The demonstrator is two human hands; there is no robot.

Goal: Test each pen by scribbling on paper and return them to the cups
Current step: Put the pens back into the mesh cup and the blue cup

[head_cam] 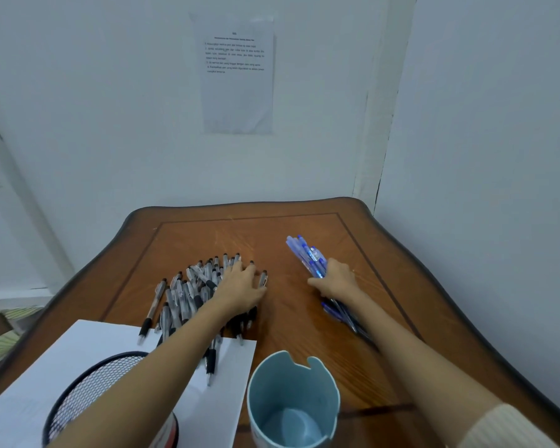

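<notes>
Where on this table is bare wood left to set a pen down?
Crowded: black pens under the left hand, blue pens in the right hand, paper and mesh cup near left. Bare: the far strip of table between pens and wall, and the lane between the hands down to the blue cup.

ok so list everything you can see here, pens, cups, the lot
black pens: many, black and clear, loose pile left of centre, some on the paper
blue pens: one bundle, blue, right side
paper: one sheet, white, near left
mesh cup: one, black, near left
plastic cup: one, pale blue, near centre, empty
table: one, brown wood
printed notice: one, white, wall
left hand: resting on black pens
right hand: gripping blue pens
</notes>
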